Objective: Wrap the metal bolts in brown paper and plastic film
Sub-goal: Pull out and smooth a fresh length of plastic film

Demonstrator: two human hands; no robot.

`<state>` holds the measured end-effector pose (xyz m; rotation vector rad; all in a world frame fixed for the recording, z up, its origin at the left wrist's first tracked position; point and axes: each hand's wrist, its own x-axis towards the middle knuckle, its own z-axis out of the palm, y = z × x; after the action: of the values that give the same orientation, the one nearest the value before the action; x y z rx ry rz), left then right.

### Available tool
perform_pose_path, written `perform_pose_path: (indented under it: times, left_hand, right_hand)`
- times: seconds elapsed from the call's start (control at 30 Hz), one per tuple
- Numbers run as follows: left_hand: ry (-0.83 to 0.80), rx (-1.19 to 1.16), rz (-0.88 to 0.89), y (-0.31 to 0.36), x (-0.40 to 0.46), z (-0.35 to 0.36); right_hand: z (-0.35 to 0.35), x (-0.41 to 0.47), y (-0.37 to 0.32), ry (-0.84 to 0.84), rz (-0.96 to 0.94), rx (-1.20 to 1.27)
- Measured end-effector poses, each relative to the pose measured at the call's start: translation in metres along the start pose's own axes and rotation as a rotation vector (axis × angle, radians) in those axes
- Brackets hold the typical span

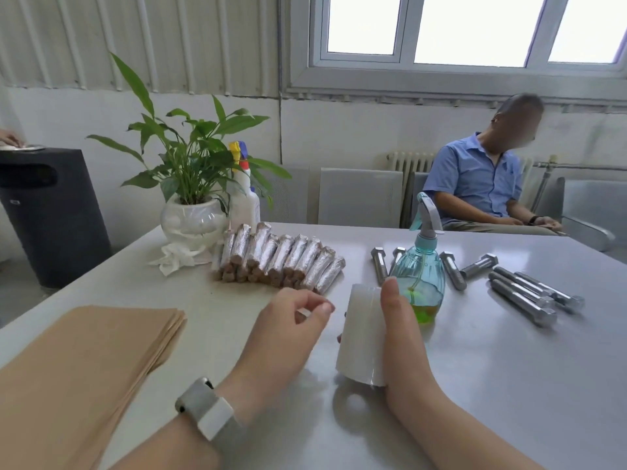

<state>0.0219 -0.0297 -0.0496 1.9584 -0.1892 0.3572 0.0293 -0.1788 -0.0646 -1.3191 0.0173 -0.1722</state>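
Observation:
My right hand grips a white roll of plastic film, held upright just above the table with the thumb along its right side. My left hand hovers just left of the roll, thumb and forefinger pinched together, possibly on the film's loose end. A stack of brown paper sheets lies at the front left. Several bare metal bolts lie at the right. A pile of wrapped bolts sits in the middle, beyond my hands.
A teal spray bottle with green liquid stands right behind the roll. A potted plant, a white spray bottle and a crumpled tissue sit at the far left. A person sits beyond the table's far right edge. A black bin stands left.

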Motion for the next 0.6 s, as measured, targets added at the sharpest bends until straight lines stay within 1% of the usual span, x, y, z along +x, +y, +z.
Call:
perform_pose_path:
  times: [0.1,0.23,0.43,0.6]
  left_hand:
    - [-0.069,0.148,0.044,-0.007,-0.013,0.011]
    - [-0.12,0.208,0.101,-0.009,-0.016,0.012]
    - [-0.136,0.273,0.097,-0.016,-0.01,0.008]
    - [-0.189,0.289,0.108,-0.017,-0.005,0.001]
  right_hand:
    - [-0.003,0.004,0.0,0.062,-0.049,0.009]
    - [-0.005,0.005,0.002,0.095,-0.071,-0.008]
    - [-0.004,0.007,0.003,0.09,-0.096,-0.044]
    - [-0.002,0.007,0.002,0.064,-0.075,-0.041]
